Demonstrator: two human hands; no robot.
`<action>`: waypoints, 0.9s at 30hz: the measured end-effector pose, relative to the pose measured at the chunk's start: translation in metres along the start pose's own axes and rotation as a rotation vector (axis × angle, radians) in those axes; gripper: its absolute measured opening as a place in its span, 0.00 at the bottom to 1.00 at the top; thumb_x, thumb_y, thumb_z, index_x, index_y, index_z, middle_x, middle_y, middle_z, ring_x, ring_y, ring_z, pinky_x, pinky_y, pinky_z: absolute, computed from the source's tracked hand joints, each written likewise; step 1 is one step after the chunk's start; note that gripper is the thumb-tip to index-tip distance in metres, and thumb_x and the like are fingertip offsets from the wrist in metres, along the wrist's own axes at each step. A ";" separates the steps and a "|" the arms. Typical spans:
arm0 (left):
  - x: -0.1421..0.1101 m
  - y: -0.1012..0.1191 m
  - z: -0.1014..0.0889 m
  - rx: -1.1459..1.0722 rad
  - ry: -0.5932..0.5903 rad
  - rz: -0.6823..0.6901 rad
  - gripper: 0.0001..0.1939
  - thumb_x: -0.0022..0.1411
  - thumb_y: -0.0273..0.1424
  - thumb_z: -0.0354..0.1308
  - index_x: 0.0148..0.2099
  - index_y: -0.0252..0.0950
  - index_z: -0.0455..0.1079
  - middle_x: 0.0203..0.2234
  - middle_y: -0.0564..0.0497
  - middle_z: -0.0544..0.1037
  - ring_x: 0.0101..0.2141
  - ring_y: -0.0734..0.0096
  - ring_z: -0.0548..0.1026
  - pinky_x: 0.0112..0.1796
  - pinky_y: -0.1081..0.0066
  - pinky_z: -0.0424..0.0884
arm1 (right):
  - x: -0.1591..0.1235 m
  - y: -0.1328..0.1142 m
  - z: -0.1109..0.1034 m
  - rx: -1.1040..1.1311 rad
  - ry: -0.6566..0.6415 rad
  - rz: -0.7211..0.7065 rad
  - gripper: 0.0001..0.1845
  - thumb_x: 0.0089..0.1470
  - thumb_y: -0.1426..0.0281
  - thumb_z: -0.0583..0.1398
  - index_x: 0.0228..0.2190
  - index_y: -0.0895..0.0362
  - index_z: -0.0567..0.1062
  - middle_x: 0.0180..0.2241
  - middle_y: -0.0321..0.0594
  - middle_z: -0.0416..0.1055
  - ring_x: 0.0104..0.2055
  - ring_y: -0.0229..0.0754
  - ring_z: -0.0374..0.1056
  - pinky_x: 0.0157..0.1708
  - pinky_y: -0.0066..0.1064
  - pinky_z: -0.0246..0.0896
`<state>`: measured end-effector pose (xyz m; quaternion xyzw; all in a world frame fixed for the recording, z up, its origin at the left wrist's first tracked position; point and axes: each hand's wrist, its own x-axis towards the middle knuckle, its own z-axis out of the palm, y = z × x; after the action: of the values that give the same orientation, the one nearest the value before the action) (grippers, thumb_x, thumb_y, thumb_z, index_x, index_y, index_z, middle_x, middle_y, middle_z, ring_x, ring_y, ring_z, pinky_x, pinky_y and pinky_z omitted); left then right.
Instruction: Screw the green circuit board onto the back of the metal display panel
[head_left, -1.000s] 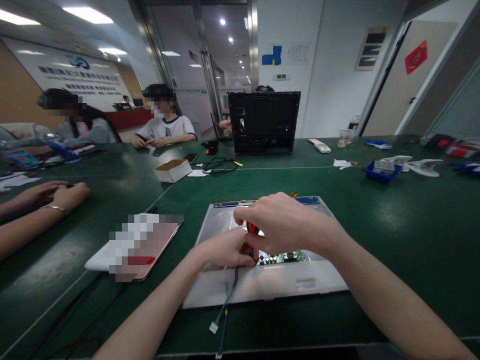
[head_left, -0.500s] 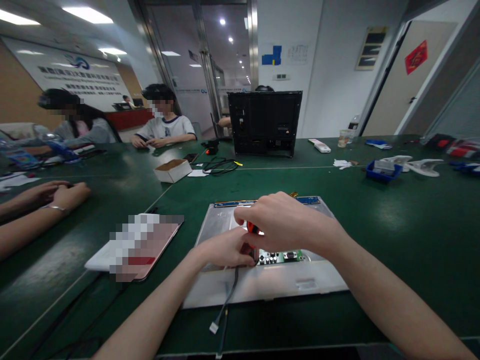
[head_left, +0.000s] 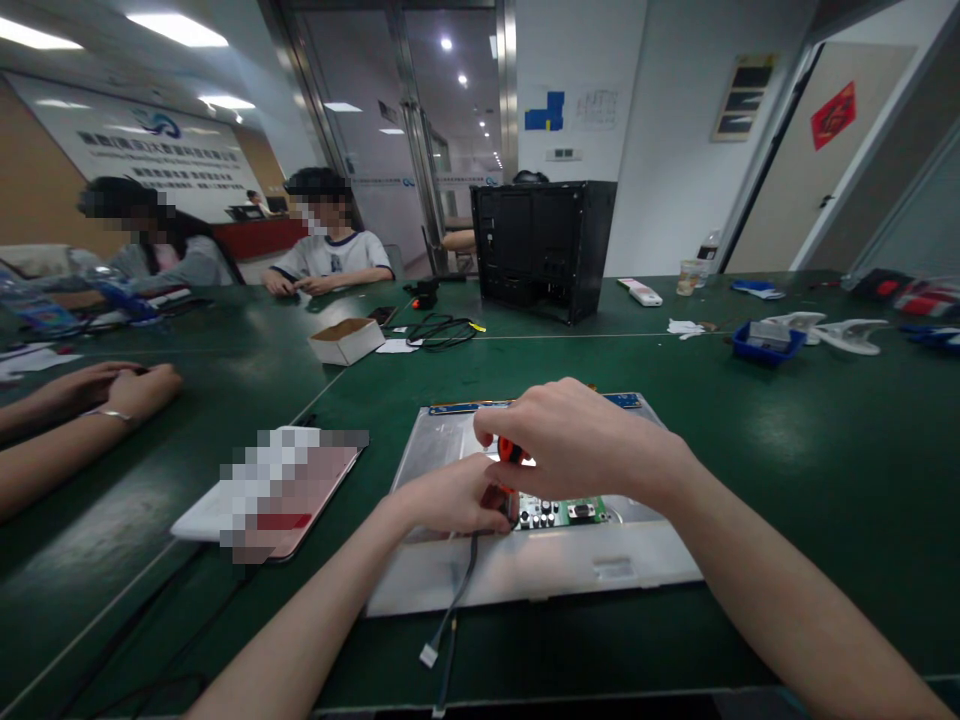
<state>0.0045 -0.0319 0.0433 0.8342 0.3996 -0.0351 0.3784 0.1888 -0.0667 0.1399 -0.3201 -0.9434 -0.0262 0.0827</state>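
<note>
Your right hand (head_left: 577,440) was curled around a red-and-black tool (head_left: 511,450), fingers wrapped at its upper end, above the middle of a silvery panel (head_left: 547,568). Your left hand (head_left: 454,498) was low over the same panel, fingers bent in close beneath your right hand and near the lower part of the tool; whether they gripped it or only rested against something there, you could not tell, since the fingers hid the spot. Just to the right of those fingertips, a green circuit board (head_left: 556,514) showed on the panel, with small round parts and a socket on it. A dark cable (head_left: 466,570) ran from beside your left hand over the panel's near edge to a white connector (head_left: 428,655). Along the far edge of the panel lay a blue strip (head_left: 622,401). The panel lay flat on the green worktop (head_left: 810,520). Left of it was a pink slab (head_left: 330,480), partly blurred out, and beyond that a co-worker's hands (head_left: 139,388) met over the worktop. Farther off were an open white box (head_left: 347,344), coiled black cable (head_left: 442,332), an upright black housing (head_left: 532,245) and, to the right, a blue tray (head_left: 750,352).
</note>
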 end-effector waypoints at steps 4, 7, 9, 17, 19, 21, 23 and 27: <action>0.001 -0.002 0.001 0.000 -0.011 -0.002 0.09 0.52 0.30 0.61 0.38 0.36 0.76 0.28 0.53 0.75 0.29 0.67 0.71 0.30 0.72 0.65 | -0.001 0.000 0.000 -0.016 -0.008 0.014 0.08 0.59 0.64 0.60 0.38 0.55 0.73 0.28 0.37 0.74 0.27 0.39 0.66 0.22 0.30 0.39; 0.001 -0.001 0.001 0.004 -0.012 0.015 0.09 0.51 0.30 0.61 0.37 0.36 0.76 0.27 0.53 0.74 0.30 0.67 0.71 0.30 0.73 0.65 | -0.001 0.001 0.001 -0.012 -0.010 0.015 0.08 0.59 0.64 0.59 0.39 0.54 0.74 0.28 0.38 0.75 0.27 0.39 0.67 0.23 0.30 0.39; 0.001 0.000 0.000 0.011 -0.002 0.020 0.09 0.52 0.30 0.61 0.37 0.36 0.76 0.27 0.53 0.73 0.29 0.68 0.70 0.29 0.73 0.64 | -0.001 0.001 0.001 -0.009 -0.013 0.016 0.08 0.59 0.64 0.59 0.39 0.54 0.73 0.28 0.37 0.74 0.28 0.39 0.67 0.23 0.30 0.39; -0.005 0.002 -0.006 0.046 0.060 0.038 0.07 0.52 0.31 0.60 0.34 0.36 0.74 0.25 0.53 0.72 0.27 0.69 0.68 0.27 0.72 0.61 | -0.002 0.005 -0.002 -0.002 0.012 0.022 0.07 0.58 0.65 0.61 0.37 0.54 0.72 0.27 0.35 0.74 0.25 0.37 0.65 0.23 0.29 0.40; -0.006 0.002 -0.007 0.047 0.119 0.080 0.06 0.53 0.31 0.59 0.34 0.35 0.73 0.26 0.53 0.73 0.28 0.68 0.69 0.29 0.72 0.63 | -0.004 0.007 -0.004 0.004 0.029 0.032 0.07 0.59 0.64 0.61 0.37 0.54 0.73 0.26 0.35 0.73 0.25 0.36 0.64 0.23 0.29 0.40; -0.005 0.000 -0.007 0.063 0.215 0.117 0.07 0.54 0.30 0.56 0.35 0.35 0.73 0.28 0.52 0.75 0.30 0.67 0.70 0.32 0.71 0.65 | -0.006 0.010 -0.006 0.016 0.037 0.051 0.08 0.59 0.64 0.61 0.38 0.54 0.73 0.27 0.35 0.73 0.26 0.36 0.64 0.23 0.28 0.41; 0.000 -0.005 -0.008 0.095 0.344 0.126 0.07 0.54 0.28 0.54 0.36 0.35 0.72 0.29 0.51 0.75 0.31 0.67 0.71 0.33 0.70 0.65 | -0.008 0.014 -0.009 0.024 0.048 0.088 0.08 0.59 0.64 0.61 0.39 0.55 0.73 0.29 0.36 0.74 0.27 0.37 0.65 0.24 0.28 0.43; 0.012 -0.020 -0.006 0.150 0.616 0.057 0.09 0.56 0.25 0.51 0.37 0.34 0.71 0.31 0.49 0.76 0.33 0.65 0.72 0.34 0.69 0.65 | -0.013 0.027 -0.010 0.038 0.145 0.248 0.08 0.56 0.63 0.64 0.35 0.54 0.73 0.29 0.35 0.74 0.30 0.39 0.66 0.25 0.28 0.44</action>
<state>-0.0028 -0.0117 0.0310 0.8419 0.4683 0.2007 0.1779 0.2166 -0.0536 0.1479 -0.4299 -0.8885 -0.0211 0.1592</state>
